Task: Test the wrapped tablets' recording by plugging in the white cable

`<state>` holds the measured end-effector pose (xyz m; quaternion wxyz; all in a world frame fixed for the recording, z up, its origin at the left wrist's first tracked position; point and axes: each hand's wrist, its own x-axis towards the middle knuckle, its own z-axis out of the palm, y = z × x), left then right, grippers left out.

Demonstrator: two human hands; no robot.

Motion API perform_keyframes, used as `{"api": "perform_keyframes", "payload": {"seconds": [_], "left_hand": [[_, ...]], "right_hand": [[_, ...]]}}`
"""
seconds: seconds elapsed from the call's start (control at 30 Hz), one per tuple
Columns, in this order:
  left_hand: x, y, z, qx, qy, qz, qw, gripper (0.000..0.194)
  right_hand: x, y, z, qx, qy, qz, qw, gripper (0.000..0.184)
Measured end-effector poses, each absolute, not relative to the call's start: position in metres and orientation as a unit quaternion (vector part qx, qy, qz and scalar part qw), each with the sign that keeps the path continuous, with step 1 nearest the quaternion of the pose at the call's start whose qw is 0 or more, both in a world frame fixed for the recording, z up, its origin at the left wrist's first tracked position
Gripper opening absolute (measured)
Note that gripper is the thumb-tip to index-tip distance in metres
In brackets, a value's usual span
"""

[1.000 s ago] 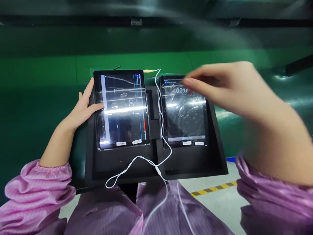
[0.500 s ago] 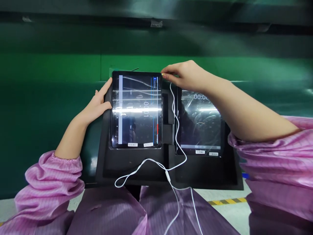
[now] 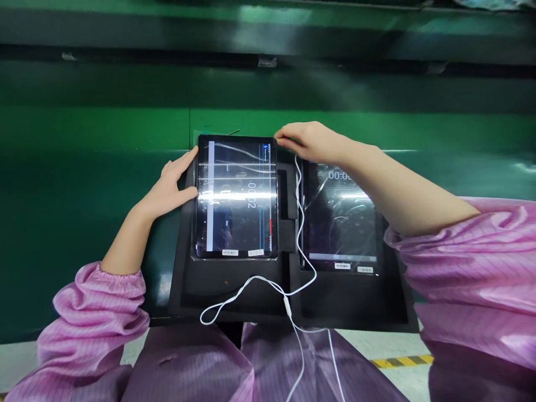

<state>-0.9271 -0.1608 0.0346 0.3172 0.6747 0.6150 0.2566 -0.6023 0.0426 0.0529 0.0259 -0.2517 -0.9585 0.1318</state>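
A black tablet (image 3: 234, 231) lies on a black tray (image 3: 234, 290), its lit screen showing 00:02 under a glossy film. At its left edge my left hand (image 3: 170, 187) rests with fingers and thumb apart, touching the side. My right hand (image 3: 307, 142) pinches the plug end of a white earphone cable at the tablet's upper right corner; the fingers hide the plug. From there the earphone cable (image 3: 302, 223) runs down, loops across the tray and splits in two over my lap. A second tablet (image 3: 339, 229) lies to the right, partly under my right forearm.
The tray sits at the front edge of a green workbench (image 3: 84, 223). A dark rail (image 3: 167, 60) with bits of tape crosses the back. Below the bench, pale floor shows a yellow and black stripe (image 3: 402, 362).
The tablet's timer has gone from 00:01 to 00:02. The whole view has shifted slightly; both hands keep their places at the tablet.
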Motion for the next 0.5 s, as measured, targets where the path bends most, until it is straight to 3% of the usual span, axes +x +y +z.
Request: {"api": "perform_keyframes", "payload": {"seconds": [0.07, 0.13, 0.27, 0.33, 0.4, 0.5], "left_hand": [[-0.927, -0.161, 0.037, 0.684, 0.618, 0.249, 0.295, 0.092], [-0.927, -0.162, 0.038, 0.691, 0.618, 0.250, 0.281, 0.091], [-0.927, -0.161, 0.042, 0.709, 0.620, 0.230, 0.245, 0.086], [-0.928, -0.159, 0.045, 0.721, 0.619, 0.212, 0.229, 0.085], [-0.931, -0.156, 0.047, 0.730, 0.617, 0.194, 0.222, 0.084], [-0.934, -0.152, 0.050, 0.740, 0.614, 0.169, 0.215, 0.081]], "right_hand": [[-0.597, 0.039, 0.058, -0.256, -0.960, 0.112, 0.030, 0.032], [-0.591, 0.032, 0.069, -0.288, -0.948, 0.104, 0.087, 0.031], [-0.572, 0.005, 0.111, -0.380, -0.833, 0.191, 0.354, 0.029], [-0.547, -0.016, 0.138, -0.399, -0.756, 0.281, 0.436, 0.032], [-0.509, -0.041, 0.163, -0.423, -0.709, 0.327, 0.460, 0.034], [-0.434, -0.078, 0.187, -0.495, -0.695, 0.291, 0.433, 0.043]]}}
